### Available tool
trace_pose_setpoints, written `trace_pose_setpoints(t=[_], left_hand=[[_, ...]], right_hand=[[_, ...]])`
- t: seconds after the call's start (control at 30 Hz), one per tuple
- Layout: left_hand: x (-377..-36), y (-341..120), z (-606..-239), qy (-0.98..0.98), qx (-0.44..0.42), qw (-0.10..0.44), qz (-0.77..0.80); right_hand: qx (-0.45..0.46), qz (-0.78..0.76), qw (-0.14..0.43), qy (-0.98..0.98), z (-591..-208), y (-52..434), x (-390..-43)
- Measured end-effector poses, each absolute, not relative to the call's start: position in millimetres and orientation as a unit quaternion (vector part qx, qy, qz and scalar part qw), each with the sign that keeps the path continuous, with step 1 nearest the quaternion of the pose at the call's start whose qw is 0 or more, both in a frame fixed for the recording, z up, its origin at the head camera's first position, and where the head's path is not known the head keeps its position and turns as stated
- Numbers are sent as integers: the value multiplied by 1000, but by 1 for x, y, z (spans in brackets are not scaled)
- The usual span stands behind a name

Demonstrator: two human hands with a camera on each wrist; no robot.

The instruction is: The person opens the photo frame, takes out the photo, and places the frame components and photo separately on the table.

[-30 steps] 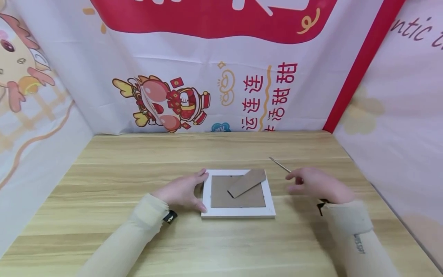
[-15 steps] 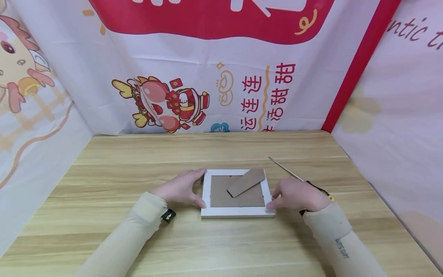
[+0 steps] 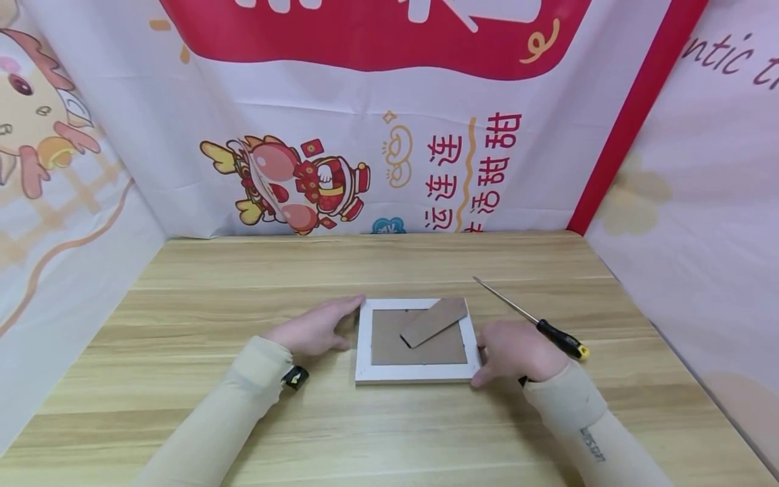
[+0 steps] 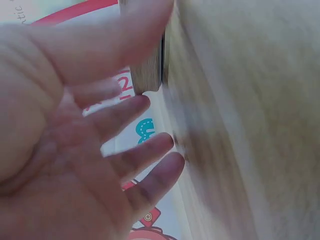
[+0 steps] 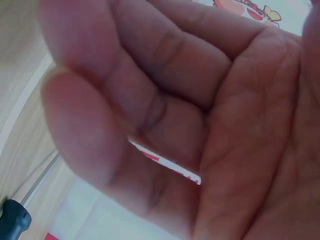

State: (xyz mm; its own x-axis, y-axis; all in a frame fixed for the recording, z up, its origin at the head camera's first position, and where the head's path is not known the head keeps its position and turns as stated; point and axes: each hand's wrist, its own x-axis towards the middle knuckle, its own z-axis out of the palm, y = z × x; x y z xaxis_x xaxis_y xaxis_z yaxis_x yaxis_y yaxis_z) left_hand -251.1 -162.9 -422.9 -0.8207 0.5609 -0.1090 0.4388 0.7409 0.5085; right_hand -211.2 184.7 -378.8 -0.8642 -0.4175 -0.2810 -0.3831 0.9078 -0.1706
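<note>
A white picture frame (image 3: 420,373) lies on the table with its brown back panel (image 3: 389,331) facing up. The panel's brown stand leg (image 3: 435,323) slants to the upper right corner. Beside the frame's left edge is my left hand (image 3: 313,329), index fingertip at the far left corner and thumb apart from the edge. The left wrist view shows its fingers spread. My right hand (image 3: 517,350) is at the right edge, thumb by the near right corner. Its fingers are loosely bent in the right wrist view. Just beyond it lies a screwdriver (image 3: 556,337), not held.
The wood-grain table (image 3: 365,433) runs back to a printed white and red cloth (image 3: 341,88). Cloth walls also stand at the left and right. The screwdriver's tip points toward the back left.
My right hand has let go of the screwdriver and moved left to the frame's right edge. My left thumb has drawn back from the frame's left edge. The frame looks unmoved.
</note>
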Motion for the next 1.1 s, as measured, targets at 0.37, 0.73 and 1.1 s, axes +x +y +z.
trace_pose_setpoints(t=[0.37,0.73,1.1], left_hand=[[-255,-164,-421,931,246,105,249],[-248,-156,-416,915,250,153,276],[-229,-136,-409,911,271,135,279]], right_hand=[[-184,-109,160,964,-383,188,-219],[-168,-185,113,962,-402,197,-243],[-102,-297,76,946,-396,203,-260]])
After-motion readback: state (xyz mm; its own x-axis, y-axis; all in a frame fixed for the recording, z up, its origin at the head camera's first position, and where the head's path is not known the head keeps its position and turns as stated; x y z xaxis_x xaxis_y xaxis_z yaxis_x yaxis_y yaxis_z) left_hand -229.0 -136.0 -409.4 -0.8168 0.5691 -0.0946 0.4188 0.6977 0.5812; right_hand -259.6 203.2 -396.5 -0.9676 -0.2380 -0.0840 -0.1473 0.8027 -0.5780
